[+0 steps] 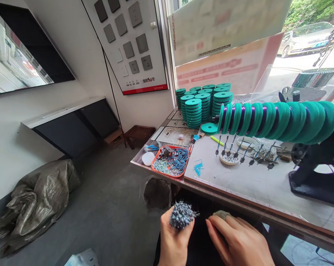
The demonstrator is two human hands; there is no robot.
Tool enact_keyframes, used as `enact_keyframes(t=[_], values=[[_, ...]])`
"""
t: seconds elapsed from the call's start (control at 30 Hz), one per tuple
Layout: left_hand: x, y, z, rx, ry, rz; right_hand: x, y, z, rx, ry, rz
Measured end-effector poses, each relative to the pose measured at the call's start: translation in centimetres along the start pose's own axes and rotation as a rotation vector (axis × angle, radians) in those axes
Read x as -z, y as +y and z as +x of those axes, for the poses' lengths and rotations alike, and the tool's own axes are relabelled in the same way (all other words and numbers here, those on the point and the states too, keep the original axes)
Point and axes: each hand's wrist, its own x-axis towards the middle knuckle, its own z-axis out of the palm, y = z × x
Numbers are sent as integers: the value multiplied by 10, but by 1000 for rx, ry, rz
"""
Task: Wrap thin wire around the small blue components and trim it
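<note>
My left hand (174, 236) is closed around a thick bundle of thin pieces with grey-blue beaded ends (182, 215). The beaded ends stick up above the thumb and fingers, with fine wisps at the side; the rest of the bundle is hidden in the grip. Beside it, my right hand (238, 238) lies low over my dark-clothed lap, fingers loosely stretched and apart from the bundle. Something greyish (221, 214) shows at its fingers, perhaps a finger cover. Both hands are below the front edge of the workbench (238, 188).
An orange tray (153, 165) of small parts stands near a white cup (148, 159) and loose blue tubes (198, 168). Green spools (193, 112) are stacked behind. At right, a black stand (307, 181) carries a row of green spools (283, 122). A crumpled sack (42, 199) lies left.
</note>
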Motion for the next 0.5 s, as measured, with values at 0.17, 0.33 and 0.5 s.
enact_keyframes(t=[0.17, 0.33, 0.5], values=[[3, 6, 4, -85, -166, 99, 1, -2, 1, 36, -12, -41], [2, 9, 4, -80, -238, 111, 13, -3, 12, 93, -56, 83], [12, 11, 7, 47, -264, 38, 19, -4, 22, 109, -129, 226]])
